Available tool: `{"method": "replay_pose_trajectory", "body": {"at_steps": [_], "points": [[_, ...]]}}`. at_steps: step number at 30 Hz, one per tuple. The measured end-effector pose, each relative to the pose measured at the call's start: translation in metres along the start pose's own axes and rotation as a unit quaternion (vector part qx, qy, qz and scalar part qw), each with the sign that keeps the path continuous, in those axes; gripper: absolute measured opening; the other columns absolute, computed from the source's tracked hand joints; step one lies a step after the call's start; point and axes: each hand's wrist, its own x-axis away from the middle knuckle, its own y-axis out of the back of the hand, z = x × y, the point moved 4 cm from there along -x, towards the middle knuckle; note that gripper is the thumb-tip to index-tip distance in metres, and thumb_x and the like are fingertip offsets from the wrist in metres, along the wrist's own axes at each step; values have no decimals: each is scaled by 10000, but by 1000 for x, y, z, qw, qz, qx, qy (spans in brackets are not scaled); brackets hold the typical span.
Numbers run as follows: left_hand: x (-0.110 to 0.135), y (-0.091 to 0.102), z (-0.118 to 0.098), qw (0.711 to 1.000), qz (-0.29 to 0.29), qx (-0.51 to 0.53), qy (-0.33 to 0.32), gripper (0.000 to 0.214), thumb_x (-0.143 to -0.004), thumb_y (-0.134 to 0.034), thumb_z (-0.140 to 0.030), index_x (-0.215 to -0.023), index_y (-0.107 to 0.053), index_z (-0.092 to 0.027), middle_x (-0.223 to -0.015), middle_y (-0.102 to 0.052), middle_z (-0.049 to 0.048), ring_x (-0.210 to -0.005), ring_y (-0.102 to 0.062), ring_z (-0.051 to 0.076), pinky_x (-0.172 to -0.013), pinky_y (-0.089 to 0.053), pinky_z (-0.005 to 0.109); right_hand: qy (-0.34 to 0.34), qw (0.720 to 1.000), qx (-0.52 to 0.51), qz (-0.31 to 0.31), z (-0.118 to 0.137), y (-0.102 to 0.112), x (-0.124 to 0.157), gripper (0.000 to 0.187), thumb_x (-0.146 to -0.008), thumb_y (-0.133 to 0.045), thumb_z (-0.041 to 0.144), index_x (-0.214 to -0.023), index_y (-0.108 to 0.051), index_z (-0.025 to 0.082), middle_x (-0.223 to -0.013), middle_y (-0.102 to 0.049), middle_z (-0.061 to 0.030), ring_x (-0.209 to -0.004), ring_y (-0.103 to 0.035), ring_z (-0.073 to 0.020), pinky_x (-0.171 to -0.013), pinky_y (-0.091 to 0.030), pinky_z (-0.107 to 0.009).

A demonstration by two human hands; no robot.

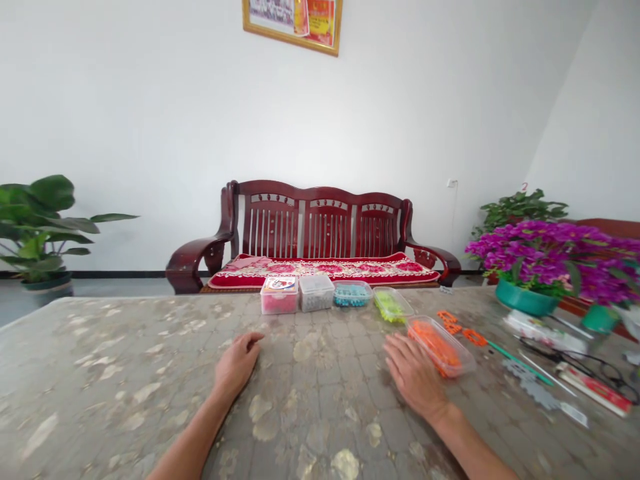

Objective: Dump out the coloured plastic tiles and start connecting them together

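My left hand (237, 365) rests on the patterned table (125, 373), fingers loosely curled with nothing in them. My right hand (413, 375) lies flat with fingers stretched out, its fingertips beside a clear box of orange pieces (440, 345). Further back stands a row of small boxes: a red-filled box (279, 295), a clear box of grey pieces (316, 292), a box of blue pieces (352, 293) and a box of green pieces (393, 305). Loose orange pieces (457, 325) lie to the right of the boxes.
A green stick (520, 364), grey shapes (530, 383), glasses (580, 360) and a red book (595, 390) lie at the right. Purple flowers in a teal pot (530, 267) stand at the right edge. A red wooden bench (315, 240) and a leafy plant (40, 233) stand behind.
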Motion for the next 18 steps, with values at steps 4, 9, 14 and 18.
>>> {"method": "replay_pose_trajectory", "body": {"at_steps": [4,9,14,18], "points": [[16,-5,-15,987,21,-140,-75,380,-876,-479,-266,-1204,-668,-232,-1303,-628,93,-1180,-582,256,-1022,-432,382,25,991,-93,89,39,-16,1,324,-937,-469,177,-1189,-666,228,-1259,-680,-62,-1176,-601,-210,-1010,-479,-393],[30,-8,-22,973,21,-224,-60,452,-938,-434,-345,-1357,-583,-260,-1457,-533,116,-1367,-433,323,-1092,-352,488,-7,985,-124,119,38,-22,2,339,-937,-432,160,-1164,-680,209,-1214,-696,-84,-1113,-645,-215,-982,-511,-400],[30,-9,-19,963,24,-264,-55,486,-947,-445,-361,-1410,-545,-249,-1504,-495,111,-1391,-429,311,-1149,-287,463,-2,986,-113,118,39,-23,3,343,-920,-443,134,-1159,-678,208,-1206,-696,-93,-1114,-643,-221,-976,-509,-389],[31,-7,-14,964,34,-256,-68,487,-948,-447,-372,-1407,-555,-251,-1505,-495,107,-1398,-425,304,-1152,-297,455,-4,987,-109,120,41,-24,4,343,-919,-443,129,-1162,-672,206,-1217,-690,-93,-1113,-640,-222,-981,-504,-389]]}}
